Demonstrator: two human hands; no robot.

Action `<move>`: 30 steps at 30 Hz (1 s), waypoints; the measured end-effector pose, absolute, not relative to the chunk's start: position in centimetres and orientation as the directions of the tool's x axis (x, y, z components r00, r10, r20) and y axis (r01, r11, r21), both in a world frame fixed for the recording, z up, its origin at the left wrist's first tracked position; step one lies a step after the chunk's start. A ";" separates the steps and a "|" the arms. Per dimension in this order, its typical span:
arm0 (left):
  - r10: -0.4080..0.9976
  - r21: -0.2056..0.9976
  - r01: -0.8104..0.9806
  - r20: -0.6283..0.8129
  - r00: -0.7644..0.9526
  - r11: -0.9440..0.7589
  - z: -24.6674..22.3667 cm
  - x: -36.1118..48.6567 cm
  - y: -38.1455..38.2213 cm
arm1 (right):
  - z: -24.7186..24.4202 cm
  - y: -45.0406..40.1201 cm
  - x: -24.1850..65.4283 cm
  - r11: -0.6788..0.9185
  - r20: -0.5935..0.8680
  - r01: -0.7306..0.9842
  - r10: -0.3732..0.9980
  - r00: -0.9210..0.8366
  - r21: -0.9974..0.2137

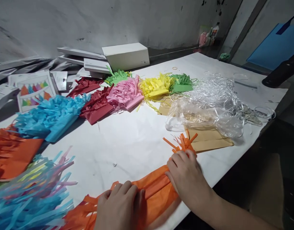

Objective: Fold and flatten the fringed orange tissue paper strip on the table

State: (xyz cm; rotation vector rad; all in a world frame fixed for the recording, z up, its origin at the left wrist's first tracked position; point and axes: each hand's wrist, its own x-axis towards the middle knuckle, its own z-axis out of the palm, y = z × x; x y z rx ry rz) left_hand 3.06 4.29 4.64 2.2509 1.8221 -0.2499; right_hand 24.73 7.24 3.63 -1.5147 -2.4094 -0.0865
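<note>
Down at the white table's (127, 140) near edge, the left hand (119, 206) presses flat, fingers together, on a folded orange fringed tissue paper strip (156, 188). Farther right along that strip, the right hand (185, 175) pinches it just short of its fringe, below a crumpled clear plastic bag (204, 116).

Bright light on my bench (127, 140), gloom beyond its right edge.

Light falls from above and behind onto the white surface, leaving it evenly lit without harsh glare; the clear plastic wrap (204, 115) catches soft highlights. My hands (185, 174) cast faint, soft shadows on the orange paper (156, 188). The floor at right sinks into near-black. Straight edges bow outward toward the frame corners, and the blue fringe (29, 195) at lower left is smeared and soft.
</note>
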 end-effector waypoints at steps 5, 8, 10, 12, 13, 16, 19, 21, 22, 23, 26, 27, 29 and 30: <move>0.956 -0.003 0.970 -0.170 0.238 -0.242 4.5 4.1 4.0 | 3.3 6.8 25.1 0.816 0.348 0.567 0.567 -0.747 -0.113; 0.959 -0.004 0.959 -0.007 0.284 -0.284 4.1 3.4 3.6 | 2.6 6.8 25.1 0.836 0.345 0.539 0.539 -0.768 -0.107; 0.901 0.008 0.913 0.168 0.401 -0.408 3.8 2.8 3.4 | 2.3 6.9 25.0 0.816 0.374 0.558 0.570 -0.732 -0.152; 0.812 0.033 0.843 0.291 0.506 -0.537 3.4 2.5 3.2 | 2.4 6.8 24.7 0.792 0.367 0.572 0.608 -0.704 -0.216; 0.785 0.058 0.816 0.317 0.532 -0.576 3.1 2.4 3.1 | 2.5 6.7 24.6 0.786 0.353 0.574 0.617 -0.703 -0.231; 0.800 0.186 0.792 0.306 0.515 -0.581 2.5 2.6 2.9 | 2.7 6.3 24.1 0.820 0.339 0.544 0.569 -0.749 -0.175; 0.796 0.200 0.774 0.242 0.555 -0.600 2.0 2.2 2.9 | 2.5 6.0 24.2 0.841 0.358 0.532 0.528 -0.770 -0.097; 0.790 0.166 0.776 0.218 0.573 -0.608 1.8 1.7 2.9 | 2.2 6.0 24.7 0.826 0.352 0.559 0.546 -0.760 -0.075; 0.791 0.154 0.780 0.216 0.573 -0.606 1.7 1.4 2.8 | 2.1 6.0 25.0 0.814 0.348 0.576 0.562 -0.751 -0.071; 0.792 0.144 0.784 0.216 0.571 -0.604 1.7 1.3 2.7 | 2.0 6.0 25.3 0.803 0.347 0.591 0.577 -0.740 -0.074; 0.799 0.126 0.800 0.253 0.546 -0.587 1.5 1.4 2.5 | 1.8 6.1 25.8 0.790 0.357 0.603 0.599 -0.717 -0.114; 0.798 0.125 0.802 0.269 0.540 -0.584 1.5 1.6 2.4 | 1.8 6.1 25.7 0.791 0.363 0.597 0.599 -0.714 -0.132; 0.801 0.134 0.808 0.299 0.519 -0.574 1.5 1.9 2.3 | 1.8 6.0 25.6 0.799 0.376 0.583 0.590 -0.715 -0.144; 0.800 0.130 0.810 0.307 0.515 -0.571 1.4 1.9 2.3 | 1.8 6.0 25.5 0.802 0.380 0.582 0.585 -0.716 -0.136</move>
